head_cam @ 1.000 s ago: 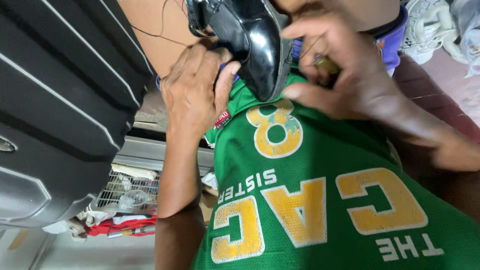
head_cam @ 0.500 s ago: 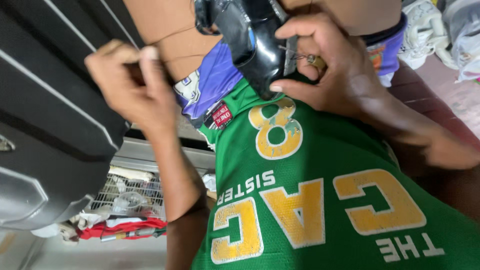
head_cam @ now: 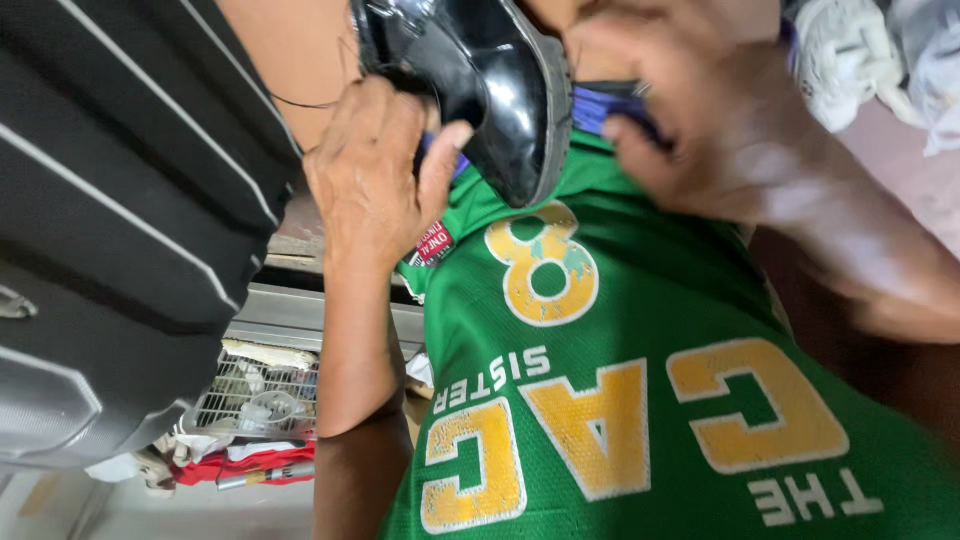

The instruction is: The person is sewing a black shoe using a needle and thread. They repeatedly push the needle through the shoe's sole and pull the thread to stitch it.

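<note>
Shoe-handling step in hand: left hand (head_cam: 375, 175) grips the glossy black shoe (head_cam: 500, 90) at top centre above the green jersey (head_cam: 640, 400), thumb against its sole edge; right hand (head_cam: 720, 120) blurred, finger state indeterminate; steadier hold likely needed next.

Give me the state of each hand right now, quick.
Left hand: closed around the side of the glossy black leather shoe, thumb pressed on it.
Right hand: blurred; fingers curled beside the shoe, grip cannot be told.

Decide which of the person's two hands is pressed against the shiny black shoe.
The left hand: its thumb lies on the black shoe. The right hand is blurred, beside the shoe on the green shirt.
</note>
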